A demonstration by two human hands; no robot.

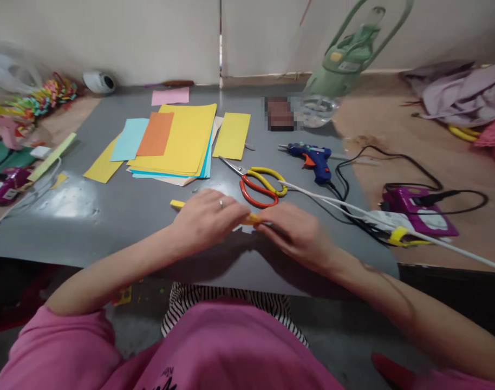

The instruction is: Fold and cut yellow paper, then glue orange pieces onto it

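Observation:
Near the front of the grey table, my left hand (209,219) is closed around a narrow yellow paper strip (254,219), whose far end sticks out to the left of the hand. The fingers of my right hand (294,230) pinch the strip's right end, close beside the left fingertips. A thin edge, too small to name, shows by the right fingers. Just beyond the hands lie scissors (260,187) with one red and one yellow handle, blades apart. Farther right rests a blue glue gun (314,158) with an orange trigger.
Stacked yellow and blue paper sheets (190,135) lie behind my left hand, with an orange piece (156,134) on top. A green-topped water bottle (324,92) stands at the back right. Cables run to a purple power strip (424,211). The grey table (121,233) has a front edge near me.

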